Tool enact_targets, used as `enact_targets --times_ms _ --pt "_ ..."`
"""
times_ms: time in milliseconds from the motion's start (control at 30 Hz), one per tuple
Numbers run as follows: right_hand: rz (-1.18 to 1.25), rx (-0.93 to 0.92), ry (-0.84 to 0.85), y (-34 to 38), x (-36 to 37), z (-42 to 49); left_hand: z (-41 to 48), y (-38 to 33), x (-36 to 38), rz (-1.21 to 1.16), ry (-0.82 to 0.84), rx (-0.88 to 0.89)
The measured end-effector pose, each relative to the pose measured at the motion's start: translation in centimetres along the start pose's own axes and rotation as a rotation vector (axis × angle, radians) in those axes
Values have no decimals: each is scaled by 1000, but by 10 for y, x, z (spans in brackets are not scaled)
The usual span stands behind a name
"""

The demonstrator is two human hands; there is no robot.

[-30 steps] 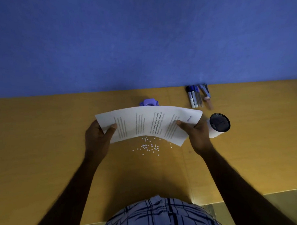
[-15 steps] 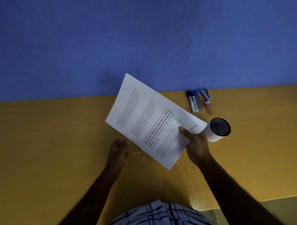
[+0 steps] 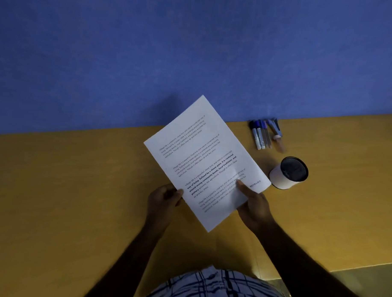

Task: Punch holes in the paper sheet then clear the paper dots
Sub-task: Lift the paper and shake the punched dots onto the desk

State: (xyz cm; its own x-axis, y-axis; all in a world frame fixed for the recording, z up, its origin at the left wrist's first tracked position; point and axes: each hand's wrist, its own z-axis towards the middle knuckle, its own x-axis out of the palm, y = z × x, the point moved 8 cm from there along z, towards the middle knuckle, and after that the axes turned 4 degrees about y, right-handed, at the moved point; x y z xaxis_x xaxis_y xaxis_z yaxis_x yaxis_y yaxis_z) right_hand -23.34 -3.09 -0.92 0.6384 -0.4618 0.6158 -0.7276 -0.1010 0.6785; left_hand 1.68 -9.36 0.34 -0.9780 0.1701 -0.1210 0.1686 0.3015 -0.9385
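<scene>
Right fingers: I see the right hand pinching the paper sheet, thumb on top.
Left fingers: left hand curled, gripping the sheet's left edge.
Hands: forearms rise from 6 o'clock.
Sheet: held above the desk, long axis toward 11 o'clock.
Cup: at the sheet's 3 o'clock.

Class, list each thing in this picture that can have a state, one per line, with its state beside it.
paper sheet: lifted off the desk, tilted, printed side up, held at both sides
left hand: shut on the sheet's left edge
right hand: shut on the sheet's lower right corner
pen cup: lying on its side, empty
markers: lying flat, capped
</scene>
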Motion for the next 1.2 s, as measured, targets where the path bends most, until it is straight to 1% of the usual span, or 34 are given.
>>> enact_targets --times_ms 200,333,400,467,533,600,733,833,900,1000,1067,1200 --pt "-16 58 -7 -18 -2 -4 -3 -7 -10 148 -9 75" --pt "-65 111 -3 -29 -7 -4 -3 -5 -19 148 14 78" --pt "-104 138 -32 -29 -12 -2 -3 -4 -28 133 31 70" --pt "-199 178 -61 -27 -16 0 -2 -3 -42 127 43 67" --pt "-351 232 -77 -28 -16 2 -1 1 -61 133 57 58" --pt "-522 287 -46 -36 -7 4 0 7 -81 143 79 55" --pt "-802 356 132 -67 29 5 0 18 -124 169 67 50" --pt "-1031 347 262 -93 57 5 0 28 -156 218 17 50" --pt "-1142 328 309 -110 72 4 1 35 -173 276 -5 36" --pt "-1202 327 325 -134 87 4 6 48 -197 459 -21 4" --pt "-1213 338 318 -148 93 5 9 55 -211 614 -66 -23" --pt "-1218 373 278 -171 101 8 17 63 -230 724 -148 -80"
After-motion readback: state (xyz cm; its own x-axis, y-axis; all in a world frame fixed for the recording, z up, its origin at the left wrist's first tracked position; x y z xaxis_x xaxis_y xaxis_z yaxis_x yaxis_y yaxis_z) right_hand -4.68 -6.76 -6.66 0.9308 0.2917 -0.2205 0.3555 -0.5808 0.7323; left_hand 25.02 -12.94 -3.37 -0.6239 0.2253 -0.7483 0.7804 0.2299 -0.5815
